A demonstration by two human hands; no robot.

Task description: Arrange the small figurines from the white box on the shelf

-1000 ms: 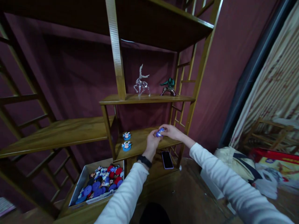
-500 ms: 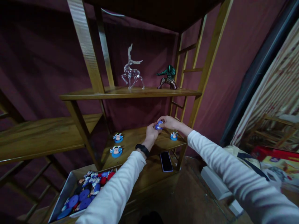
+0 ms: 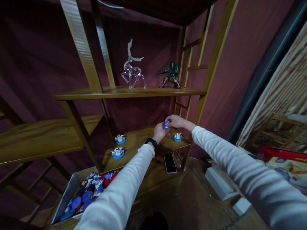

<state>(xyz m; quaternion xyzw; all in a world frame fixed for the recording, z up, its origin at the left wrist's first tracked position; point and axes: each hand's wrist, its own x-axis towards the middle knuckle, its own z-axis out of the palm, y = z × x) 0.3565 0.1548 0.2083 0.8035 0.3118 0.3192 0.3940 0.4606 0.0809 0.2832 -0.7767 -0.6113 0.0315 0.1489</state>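
Between my two hands, above the right part of the lower wooden shelf, is a small blue-purple figurine. My left hand grips it from the left, with a dark band on the wrist. Closed on its right side is my right hand. Fingers cover much of the figurine. Just below my right hand, a figurine on a blue base stands on the shelf. Two similar ones, a rear figurine and a front figurine, stand at the shelf's left.
An open box of jumbled figurines sits at lower left. A phone lies on a lower board. Above, a clear deer ornament and a green-hooded figure stand on the upper shelf. White boxes lie at right.
Both hands have moved slightly right with the figurine, nearer the back right of the shelf. The view has shifted a little. The standing figurines stay where they were.
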